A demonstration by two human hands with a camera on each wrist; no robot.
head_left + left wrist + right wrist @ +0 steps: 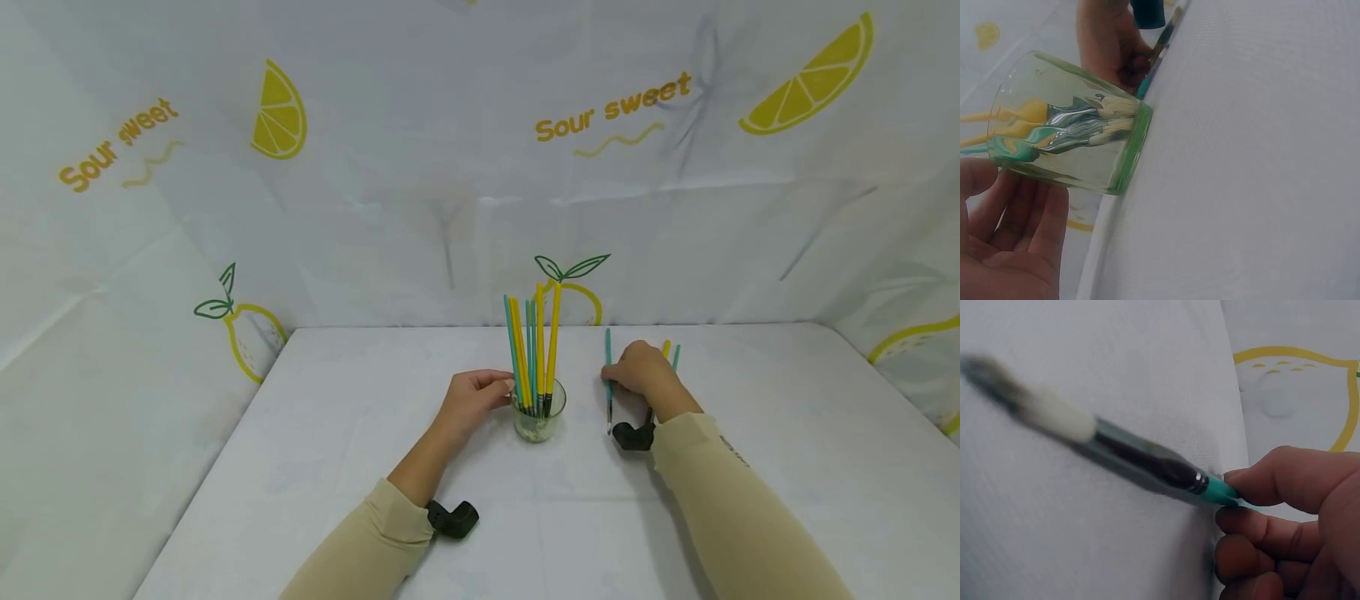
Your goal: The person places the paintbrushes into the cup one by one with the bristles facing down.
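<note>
Paintbrushes point(534, 350) stand bristles-down in a glass point(538, 419) steadied by the left hand's point(474, 398) relaxed fingers, while, right of the glass, the right hand point(640, 371) pinches a teal brush point(1147, 459).

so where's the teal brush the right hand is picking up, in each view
Head: the teal brush lies right of centre on the table, under the right hand's fingertips, right of the glass.
Left wrist: only a bit of it shows at top centre, beyond the glass.
Right wrist: it runs across the middle, pinched by the fingers.
Shared landmark: the white tablecloth.
</note>
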